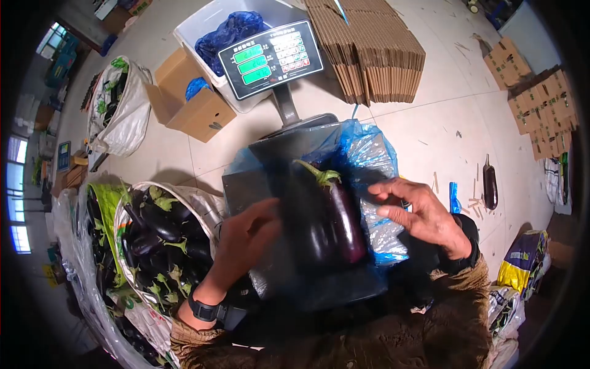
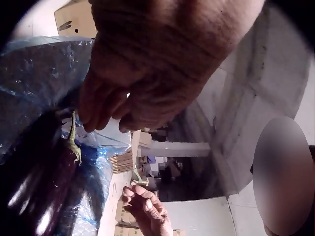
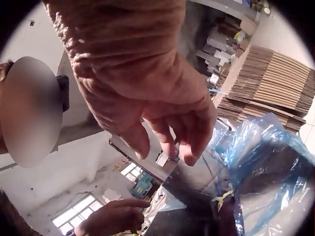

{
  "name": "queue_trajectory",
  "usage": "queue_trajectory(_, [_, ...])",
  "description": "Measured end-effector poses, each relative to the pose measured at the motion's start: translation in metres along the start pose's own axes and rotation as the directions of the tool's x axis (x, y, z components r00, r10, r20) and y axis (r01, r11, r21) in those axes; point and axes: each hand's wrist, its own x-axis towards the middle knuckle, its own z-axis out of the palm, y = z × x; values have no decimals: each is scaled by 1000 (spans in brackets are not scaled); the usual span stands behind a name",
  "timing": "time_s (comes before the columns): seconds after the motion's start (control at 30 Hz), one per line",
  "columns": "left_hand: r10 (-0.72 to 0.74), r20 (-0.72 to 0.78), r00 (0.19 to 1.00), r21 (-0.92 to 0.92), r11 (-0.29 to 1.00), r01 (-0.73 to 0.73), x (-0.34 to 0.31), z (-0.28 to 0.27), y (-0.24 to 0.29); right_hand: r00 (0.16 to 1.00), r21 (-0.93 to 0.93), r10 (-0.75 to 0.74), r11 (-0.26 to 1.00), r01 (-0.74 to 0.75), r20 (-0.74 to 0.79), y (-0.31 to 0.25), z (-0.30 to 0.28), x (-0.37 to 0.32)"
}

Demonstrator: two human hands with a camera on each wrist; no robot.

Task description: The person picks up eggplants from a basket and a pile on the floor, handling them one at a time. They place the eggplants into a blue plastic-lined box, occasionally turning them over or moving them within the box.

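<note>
Two dark purple eggplants (image 1: 343,222) with green stems lie in a blue plastic bag (image 1: 373,154) on the platform (image 1: 241,184) of a floor scale. My left hand (image 1: 258,222) rests at the bag's left side, fingers loosely curled and holding nothing. My right hand (image 1: 393,200) reaches to the bag's right edge with relaxed fingers touching the plastic. In the left wrist view the left hand (image 2: 106,117) hangs just above the bag (image 2: 39,69) and an eggplant (image 2: 44,191). In the right wrist view the right hand (image 3: 170,142) hovers over the bag (image 3: 268,162).
The scale's display (image 1: 270,58) stands behind the platform. A white sack full of eggplants (image 1: 161,237) is at my left. Behind are a cardboard box (image 1: 192,104), a white bin (image 1: 203,24) with blue bags and a stack of flat cartons (image 1: 369,49). One eggplant (image 1: 490,184) lies on the floor at right.
</note>
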Motion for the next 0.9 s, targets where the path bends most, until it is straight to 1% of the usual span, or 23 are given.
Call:
queue_trajectory(0.07, [-56, -74, 996, -111, 993, 47, 3, -2, -2, 1000, -13, -23, 1000, 23, 13, -3, 0, 1])
queue_trajectory(0.1, [-60, -76, 995, -111, 993, 51, 6, -3, -4, 1000, -10, -23, 1000, 23, 16, -3, 1, 1])
queue_trajectory(0.17, [-79, -192, 978, -181, 983, 44, 11, -4, -9, 998, -60, -63, 996, 63, 10, -2, 2, 3])
queue_trajectory(0.2, [-82, -196, 977, -182, 982, 46, 12, -6, -9, 998, -59, -65, 996, 66, 15, -3, 2, 3])
queue_trajectory(0.27, [-64, -261, 963, -166, 986, 21, 16, -11, -7, 996, -86, -44, 995, 50, 74, -6, 2, 4])
queue_trajectory(0.4, [-60, -288, 956, -184, 983, 6, 19, -14, -7, 991, -100, -80, 991, 91, 103, -10, 4, 7])
queue_trajectory(0.47, [-99, -310, 946, -243, 970, 22, 20, -15, -7, 992, -99, -69, 992, 80, 105, -11, 4, 8])
queue_trajectory(0.53, [-110, -312, 944, -239, 970, 34, 21, -16, -9, 993, -94, -51, 994, 61, 108, -13, 3, 10])
queue_trajectory(0.57, [-125, -308, 943, -236, 970, 51, 20, -15, -10, 995, -128, -46, 990, 57, 90, -13, 3, 11])
queue_trajectory(0.6, [-132, -304, 943, -271, 961, 47, 19, -15, -6, 996, -157, -34, 986, 46, 79, -13, 4, 10])
queue_trajectory(0.63, [-118, -304, 945, -258, 965, 37, 20, -16, -5, 996, -163, -63, 984, 73, 65, -10, 5, 11])
queue_trajectory(0.67, [-103, -302, 948, -245, 969, 28, 20, -16, -4, 998, -177, -35, 983, 44, 51, -12, 6, 12])
queue_trajectory(0.7, [-82, -283, 956, -183, 983, 30, 20, -15, -2, 998, -164, -28, 986, 35, 48, -10, 8, 13])
queue_trajectory(0.73, [-99, -276, 956, -192, 980, 47, 22, -13, -7, 999, -158, -26, 987, 33, 40, -9, 9, 15])
queue_trajectory(0.77, [28, -243, 970, -71, 996, -46, 25, -9, -15, 999, -186, -39, 981, 45, 37, -9, 12, 16])
queue_trajectory(0.8, [155, -198, 968, 47, 988, -149, 26, -5, -19, 997, -218, -40, 974, 53, 65, -6, 13, 18])
queue_trajectory(0.83, [131, -114, 985, 185, 977, -109, 26, -3, -9, 995, -216, -50, 974, 67, 82, -2, 16, 20])
queue_trajectory(0.87, [128, -118, 985, 181, 978, -105, 29, 5, -13, 993, -215, -63, 973, 83, 98, 2, 20, 22])
queue_trajectory(0.9, [310, -72, 948, 355, 896, -266, 33, 16, -25, 993, -218, -63, 972, 84, 101, 6, 26, 23])
